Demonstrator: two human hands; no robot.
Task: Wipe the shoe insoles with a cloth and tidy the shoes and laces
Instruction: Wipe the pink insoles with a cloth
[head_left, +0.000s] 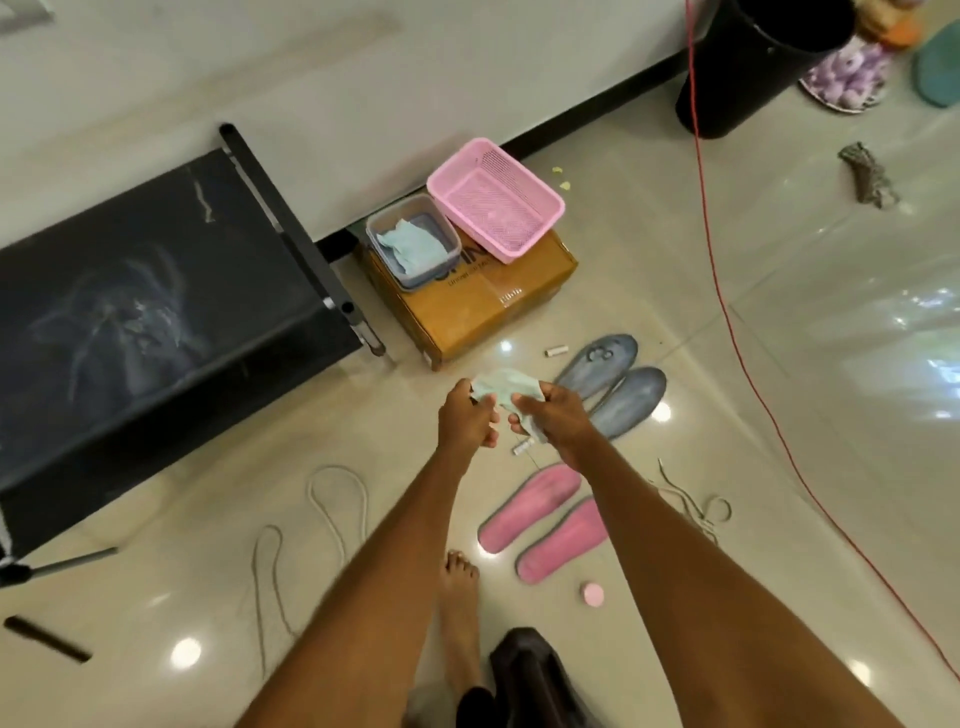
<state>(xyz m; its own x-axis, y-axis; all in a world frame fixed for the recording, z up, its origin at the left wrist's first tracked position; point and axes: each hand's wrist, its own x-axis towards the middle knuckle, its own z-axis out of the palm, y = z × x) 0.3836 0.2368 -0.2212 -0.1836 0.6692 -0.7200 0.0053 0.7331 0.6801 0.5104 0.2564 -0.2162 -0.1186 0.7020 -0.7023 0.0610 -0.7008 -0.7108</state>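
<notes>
A pale green cloth (506, 387) is held above the floor between both hands. My left hand (465, 415) grips its left end and my right hand (553, 415) grips its right end, with a corner hanging below. Two grey-blue insoles (621, 379) lie side by side just right of the hands. Two pink insoles (545, 519) lie nearer to me, under my right forearm. A white lace (332, 499) loops over the floor at the left, and a thin greyish lace (691, 499) is tangled at the right.
A cardboard box (483, 306) carries a clear tub (413, 244) with another cloth and a pink basket (496, 197). A black folding bench (156, 291) fills the left. A red cord (727, 312) crosses the floor at right. A pink lid (593, 594) and my bare foot (460, 597) are near.
</notes>
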